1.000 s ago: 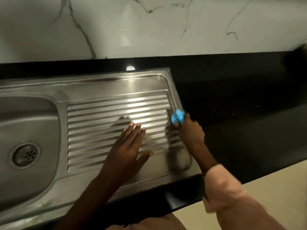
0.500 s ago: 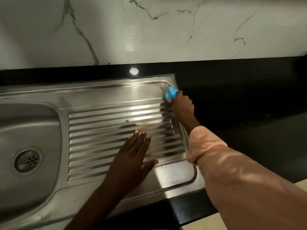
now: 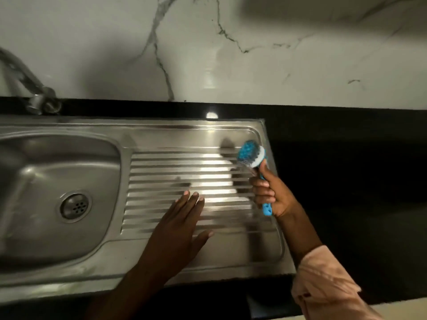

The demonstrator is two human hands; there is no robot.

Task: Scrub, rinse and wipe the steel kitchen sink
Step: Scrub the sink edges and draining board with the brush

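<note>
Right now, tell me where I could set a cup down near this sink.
The black counter right of the sink is bare. So is the flat steel strip between the ridges and the front rim. The basin around the drain is open. The ridged board is crowded: left hand flat on it, right hand gripping the brush.

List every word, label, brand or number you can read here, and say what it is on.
None can be read. The steel sink, the blue brush gripped by the right hand, the tap, the marble wall and the black counter show no print.
</note>
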